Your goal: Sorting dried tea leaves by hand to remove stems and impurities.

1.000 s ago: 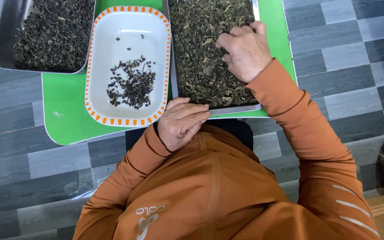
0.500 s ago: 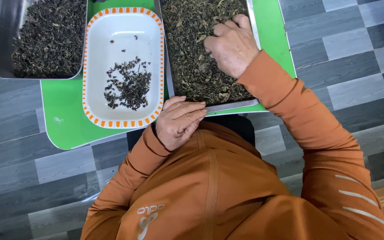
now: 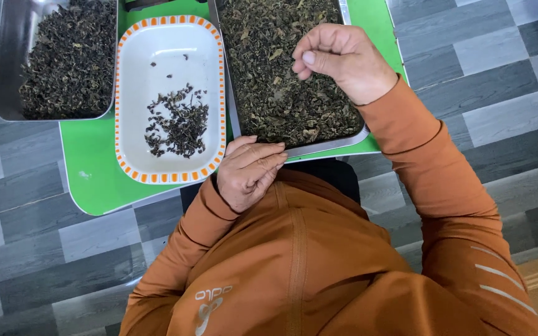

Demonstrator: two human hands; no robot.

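Our right hand [image 3: 344,59] hovers over the metal tray [image 3: 353,134] of dried leaves [image 3: 281,93], fingertips pinched shut, contents unclear; our left hand [image 3: 250,171] rests loosely curled, empty, at the tray's near edge.

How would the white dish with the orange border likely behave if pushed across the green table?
The white dish sits flat and shallow, so it would probably slide, not tip. Its few dried leaves look loose and light, so they might scatter. The dish looks rigid.

A white dish [image 3: 170,37] with an orange-and-white checked rim sits on a bright green table [image 3: 91,165]. Dark olive-brown dried leaves [image 3: 269,93] fill silver metal trays [image 3: 9,68] above grey plank flooring [image 3: 26,255]; sleeves are rust orange.
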